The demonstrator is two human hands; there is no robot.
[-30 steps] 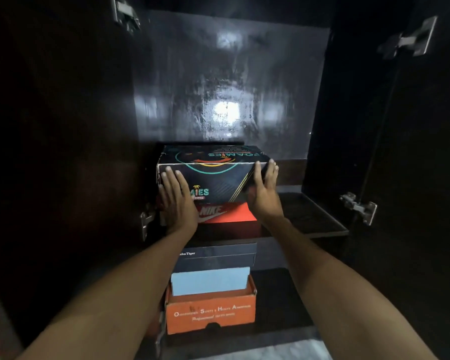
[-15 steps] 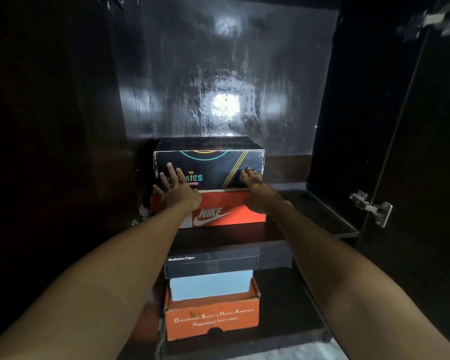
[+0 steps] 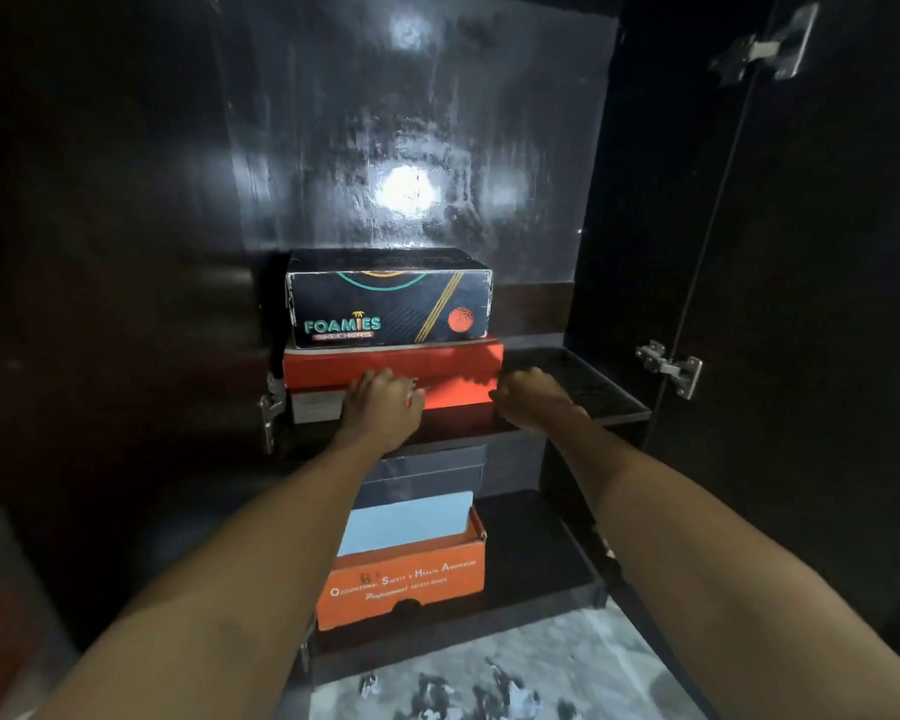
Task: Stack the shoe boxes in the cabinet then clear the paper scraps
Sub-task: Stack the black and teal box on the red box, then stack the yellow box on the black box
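Nearest, paper scraps [image 3: 468,693] lie scattered on the pale floor [image 3: 593,662] before an open dark cabinet [image 3: 126,252], whose lower shelf holds an orange box [image 3: 401,589] under others. Above, the left hand [image 3: 380,407] and right hand [image 3: 533,397] sit at the red box [image 3: 393,363], fingers curled; whether they grip it I cannot tell. Furthest, the Foamies box [image 3: 388,304] rests on top, so stacking looks nearly done, with gathering scraps likely next.
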